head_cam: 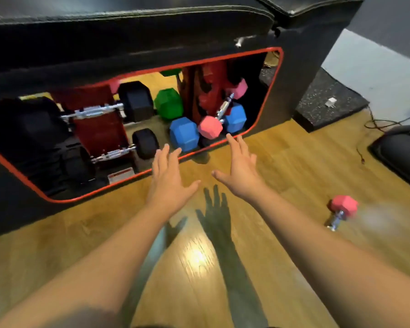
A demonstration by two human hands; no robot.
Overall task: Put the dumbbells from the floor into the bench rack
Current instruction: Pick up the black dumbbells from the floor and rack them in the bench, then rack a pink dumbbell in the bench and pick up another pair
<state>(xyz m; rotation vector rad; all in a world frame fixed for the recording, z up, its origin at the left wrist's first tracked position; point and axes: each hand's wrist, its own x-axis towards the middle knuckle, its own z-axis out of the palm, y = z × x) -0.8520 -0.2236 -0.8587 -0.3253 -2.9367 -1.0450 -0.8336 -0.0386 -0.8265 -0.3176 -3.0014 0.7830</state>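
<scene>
The black bench has a red-edged opening into its rack. Inside lie a pink dumbbell tilted against blue dumbbell heads, a green one and black ones. My left hand and my right hand hover flat just in front of the opening, fingers straight and spread, holding nothing. Another pink dumbbell lies on the wooden floor to the right, partly blurred.
Wooden floor spreads in front of the bench. A speckled dark mat lies at the right behind it, with a cable and a black padded object at the right edge.
</scene>
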